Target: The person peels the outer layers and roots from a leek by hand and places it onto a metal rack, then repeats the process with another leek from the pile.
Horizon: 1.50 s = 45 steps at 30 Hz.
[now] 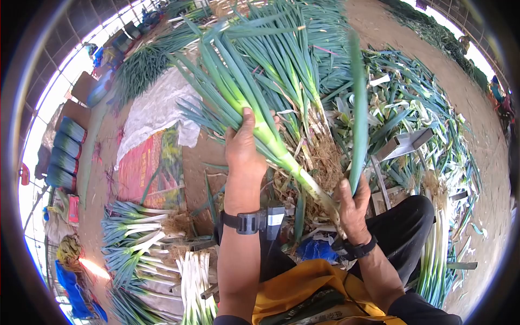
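My left hand (245, 143) is wrapped round a large green onion (292, 168), thumb on top, where the pale stalk meets its green leaves. The plant slants, leaves up and left, root end down beside my right wrist. In my right hand (355, 210), a long loose green leaf (358, 119) is pinched between thumb and fingers and points upward. Just beyond lies a bundle of unpeeled green onions (303, 81) with brown stringy roots (324, 157). Stripped leaves (401, 103) are heaped to the right of my right hand.
Peeled green onions (194, 281) lie at the lower left near leafy rows with roots (138, 233). A metal frame (403, 143) stands by my right knee (411, 214). White sheeting (162, 103) and a red printed sack (142, 168) cover ground at left. Packed bundles (66, 154) line the left side.
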Each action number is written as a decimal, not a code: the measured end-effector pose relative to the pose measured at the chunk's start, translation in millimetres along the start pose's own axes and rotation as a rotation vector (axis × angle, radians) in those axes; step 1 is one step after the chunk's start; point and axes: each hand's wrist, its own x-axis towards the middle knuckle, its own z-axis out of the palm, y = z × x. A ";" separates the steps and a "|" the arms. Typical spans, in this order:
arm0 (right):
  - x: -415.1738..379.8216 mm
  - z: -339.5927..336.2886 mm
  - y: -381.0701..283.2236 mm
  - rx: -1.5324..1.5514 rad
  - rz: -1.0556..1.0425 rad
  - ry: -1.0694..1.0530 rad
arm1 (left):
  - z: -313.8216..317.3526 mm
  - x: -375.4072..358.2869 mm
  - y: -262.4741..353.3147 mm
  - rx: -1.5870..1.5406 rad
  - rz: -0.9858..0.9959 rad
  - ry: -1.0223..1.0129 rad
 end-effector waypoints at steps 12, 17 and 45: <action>42.7 56.9 11.3 -0.666 -0.403 -0.137 | 16.5 -14.3 -20.0 -0.092 -0.165 -0.097; 53.7 50.4 -6.5 -0.569 -0.274 -0.187 | 15.5 -8.8 -8.2 -0.161 -0.213 -0.280; 37.4 50.6 -9.1 -0.073 -0.072 -0.193 | 25.4 -24.9 -21.6 -0.094 -0.100 -0.137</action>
